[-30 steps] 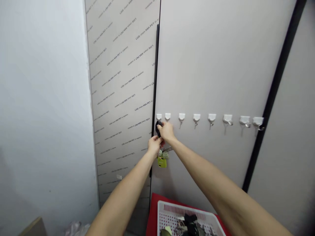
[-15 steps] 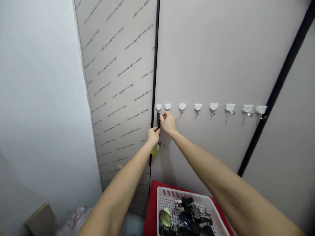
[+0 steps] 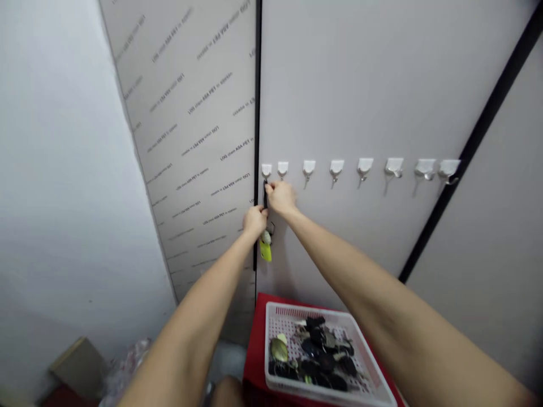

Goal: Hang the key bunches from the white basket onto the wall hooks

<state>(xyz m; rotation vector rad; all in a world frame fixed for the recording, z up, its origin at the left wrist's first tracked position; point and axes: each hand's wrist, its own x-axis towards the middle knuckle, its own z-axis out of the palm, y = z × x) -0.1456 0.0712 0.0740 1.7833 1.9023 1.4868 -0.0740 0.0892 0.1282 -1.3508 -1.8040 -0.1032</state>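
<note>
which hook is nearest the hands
The leftmost white hook, by the black seam: the black key fob, between left hand and right hand, sits below it.

- door panel (image 3: 373, 90): smooth matt grey laminate
- printed sheet (image 3: 195, 113): smooth, faint sheen, looks like plastic film
- hooks (image 3: 309, 168): white plastic bases, shiny metal arms
- basket (image 3: 305, 310): white perforated plastic
- key tag (image 3: 265, 251): glossy yellow-green plastic
- key strap (image 3: 265, 198): black, matt, material too small to tell

left hand (image 3: 254, 221): bare | right hand (image 3: 281, 198): bare | left forearm (image 3: 199, 288): bare | right forearm (image 3: 360, 265): bare
</note>
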